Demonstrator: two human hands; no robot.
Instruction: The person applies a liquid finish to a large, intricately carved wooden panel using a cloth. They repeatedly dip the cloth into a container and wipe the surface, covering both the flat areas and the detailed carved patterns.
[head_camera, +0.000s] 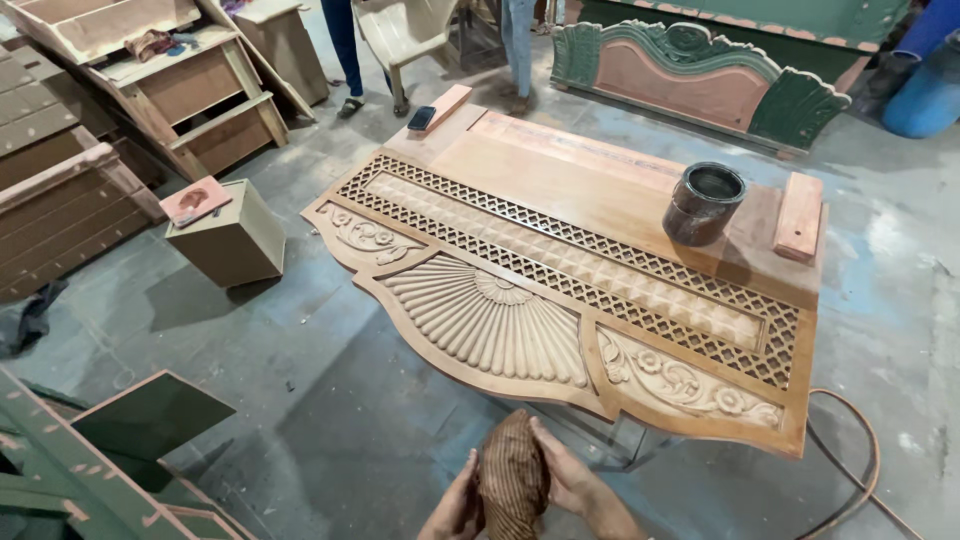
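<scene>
Your left hand (455, 508) and right hand (570, 482) both clasp a wadded brown cloth (512, 478), fingers wrapped around its 2 sides, low at the frame's bottom edge. It sits just in front of the carved wooden headboard (560, 270) (lying flat), where a dark can (703, 203) stands beside a wooden block (800, 216).

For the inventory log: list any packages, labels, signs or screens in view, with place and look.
Phone: lies flat at the carved wooden panel's far left corner; small dark rectangle, screen off.
Container: stands on the panel's far right part; round, dark, open-topped, no label visible.
Nothing else of that kind shows.
</scene>
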